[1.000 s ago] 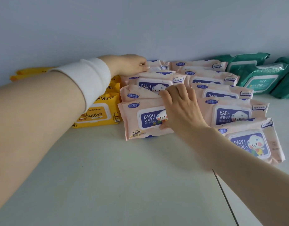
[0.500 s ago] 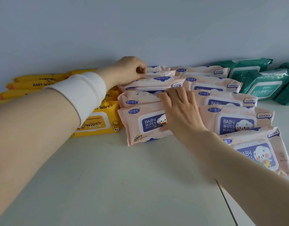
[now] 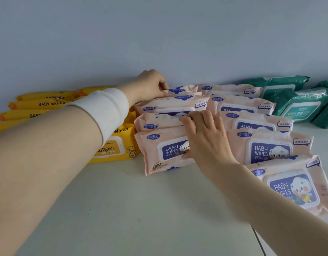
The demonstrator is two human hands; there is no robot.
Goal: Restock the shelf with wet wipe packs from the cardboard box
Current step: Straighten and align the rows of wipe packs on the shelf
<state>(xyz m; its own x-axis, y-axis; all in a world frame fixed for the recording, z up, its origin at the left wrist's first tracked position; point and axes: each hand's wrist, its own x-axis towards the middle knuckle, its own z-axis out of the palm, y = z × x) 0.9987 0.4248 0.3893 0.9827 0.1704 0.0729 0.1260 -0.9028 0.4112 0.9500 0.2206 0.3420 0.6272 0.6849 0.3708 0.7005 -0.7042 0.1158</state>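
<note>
Two grips: left fingers (image 3: 162, 87) pinch rear pack (image 3: 186, 89), right fingers (image 3: 189, 124) clasp front pack (image 3: 155, 154).

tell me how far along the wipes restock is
Done: pink packs lie in two overlapping rows on the shelf, between yellow packs and green packs. In hand: the left hand pinches the rear pink pack, and the right hand has its grip on the front pink packs, apparently straightening that row. Left: unclear, as the cardboard box is out of view.
</note>
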